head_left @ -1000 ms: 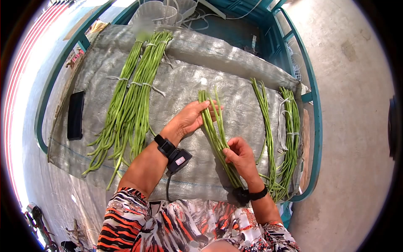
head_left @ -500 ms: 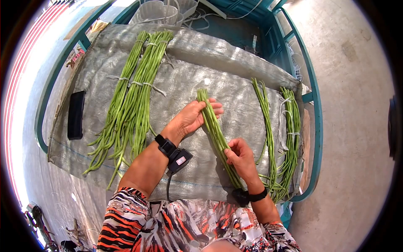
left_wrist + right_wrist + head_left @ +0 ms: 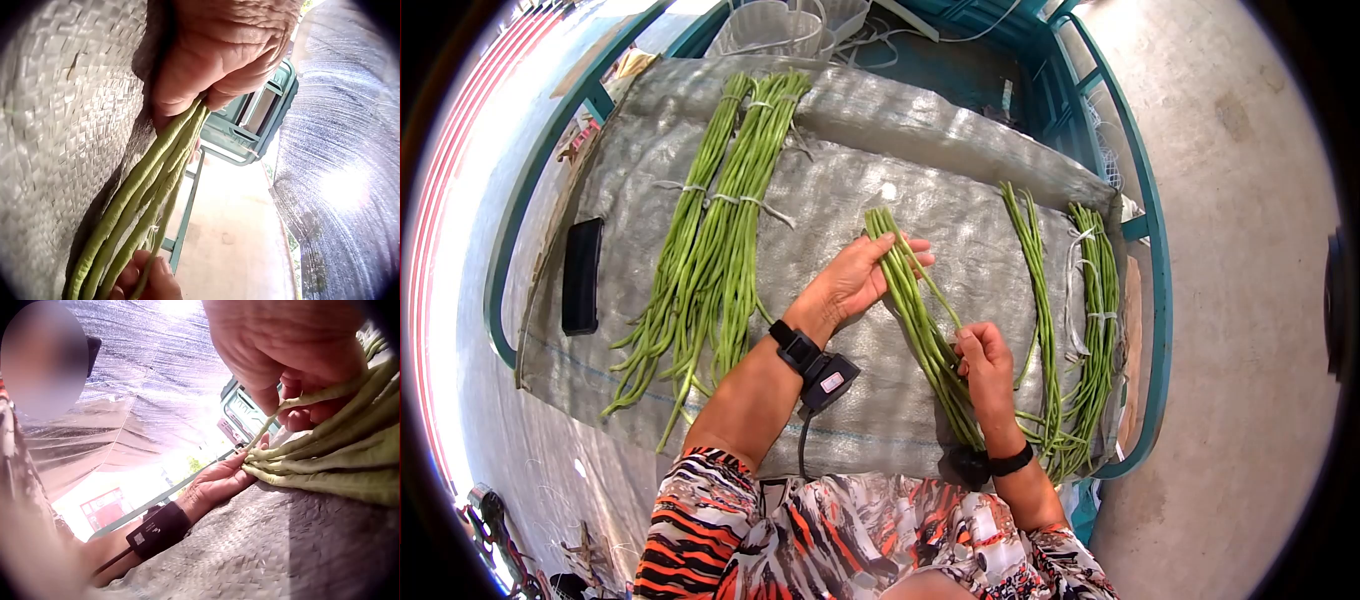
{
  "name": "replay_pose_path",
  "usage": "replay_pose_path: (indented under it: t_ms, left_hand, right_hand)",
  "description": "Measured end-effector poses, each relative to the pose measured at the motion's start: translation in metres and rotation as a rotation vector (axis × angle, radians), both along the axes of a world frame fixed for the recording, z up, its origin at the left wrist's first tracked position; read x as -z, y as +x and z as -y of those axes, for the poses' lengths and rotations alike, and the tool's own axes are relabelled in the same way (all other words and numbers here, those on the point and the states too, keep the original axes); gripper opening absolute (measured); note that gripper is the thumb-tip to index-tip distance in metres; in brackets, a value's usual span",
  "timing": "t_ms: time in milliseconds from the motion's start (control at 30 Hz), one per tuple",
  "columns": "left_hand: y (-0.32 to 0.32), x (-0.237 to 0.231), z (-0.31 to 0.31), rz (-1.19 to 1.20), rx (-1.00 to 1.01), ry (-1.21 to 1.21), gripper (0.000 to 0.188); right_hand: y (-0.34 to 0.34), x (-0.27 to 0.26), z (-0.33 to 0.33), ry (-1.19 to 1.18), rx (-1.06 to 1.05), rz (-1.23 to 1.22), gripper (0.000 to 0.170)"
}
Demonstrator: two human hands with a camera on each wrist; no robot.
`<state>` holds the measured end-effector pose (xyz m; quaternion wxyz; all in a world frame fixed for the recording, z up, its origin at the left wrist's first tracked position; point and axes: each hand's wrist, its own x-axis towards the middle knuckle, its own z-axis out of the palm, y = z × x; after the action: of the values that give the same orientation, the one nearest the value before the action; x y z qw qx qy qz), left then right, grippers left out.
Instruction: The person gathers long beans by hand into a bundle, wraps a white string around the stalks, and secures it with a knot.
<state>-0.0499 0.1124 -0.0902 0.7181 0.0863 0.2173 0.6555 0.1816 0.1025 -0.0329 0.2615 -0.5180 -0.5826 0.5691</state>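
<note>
A loose bunch of long, slender green beans [image 3: 914,318] is held over a grey woven plastic sheet [image 3: 840,185], pinched near its upper end by the left hand [image 3: 862,277]. One bean [image 3: 939,296] is pinched apart from the others by the curled fingers and thumb of the right hand [image 3: 988,364].

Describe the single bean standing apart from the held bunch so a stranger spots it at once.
Start at the big gray sheet and go to its middle, where the left hand grips one end of a bunch of green beans. From that grip, the bean runs to the right hand, which pinches it. Its neighbours lie close together; this one slants away alone beside a gap.
</note>
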Motion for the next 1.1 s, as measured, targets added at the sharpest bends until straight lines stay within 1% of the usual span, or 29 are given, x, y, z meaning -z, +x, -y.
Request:
replay_pose_path:
  t_ms: [67, 167, 267, 367, 467, 567, 667, 767, 800, 867, 900, 967, 1000, 1100]
  left_hand:
    - [0.000, -0.001, 0.000, 0.008, -0.004, 0.002, 0.024]
    - [0.000, 0.003, 0.000, 0.025, -0.010, 0.017, 0.025]
    - [0.001, 0.002, 0.001, 0.031, -0.020, 0.013, 0.024]
    - [0.003, -0.002, 0.003, 0.023, -0.051, -0.024, 0.024]
    - [0.003, 0.002, 0.004, -0.006, -0.066, -0.044, 0.025]
    - [0.001, 0.002, 0.003, -0.009, -0.033, -0.041, 0.026]
    - [-0.001, 0.006, 0.002, 0.006, -0.020, -0.037, 0.025]
    - [0.003, -0.007, 0.005, -0.036, -0.058, -0.105, 0.024]
    - [0.004, -0.015, 0.006, -0.045, -0.082, -0.146, 0.020]
    - [0.004, -0.003, 0.003, -0.023, -0.060, -0.052, 0.019]
    - [0.002, 0.000, 0.003, -0.013, -0.051, -0.005, 0.018]
    - [0.000, 0.005, 0.001, 0.036, -0.047, -0.010, 0.015]
    - [0.000, 0.006, 0.000, 0.048, -0.054, -0.010, 0.015]
    - [0.001, 0.007, -0.002, 0.063, -0.060, -0.023, 0.014]
  right_hand:
    - [0.002, 0.002, -0.002, 0.012, -0.035, 0.075, 0.016]
    - [0.000, 0.003, -0.001, 0.079, -0.048, 0.093, 0.016]
    - [-0.001, -0.003, -0.002, 0.093, -0.070, 0.125, 0.017]
    - [0.000, 0.006, -0.003, 0.222, -0.110, 0.143, 0.018]
    - [0.003, 0.006, -0.002, 0.269, -0.162, 0.254, 0.019]
    - [0.006, -0.026, 0.004, 0.329, -0.211, 0.420, 0.021]
    - [0.034, -0.040, 0.000, 0.403, -0.197, 0.607, 0.025]
    - [0.065, -0.055, -0.006, 0.510, -0.133, 0.739, 0.028]
    - [0.076, -0.059, -0.009, 0.507, -0.117, 0.805, 0.029]
    - [0.089, -0.069, -0.013, 0.459, -0.098, 0.956, 0.030]
    - [0.094, -0.070, -0.014, 0.458, -0.119, 1.014, 0.030]
    - [0.106, -0.070, -0.016, 0.457, -0.161, 1.127, 0.032]
    - [0.111, -0.069, -0.018, 0.405, -0.191, 1.194, 0.034]
    - [0.124, -0.073, -0.017, 0.368, -0.218, 1.266, 0.037]
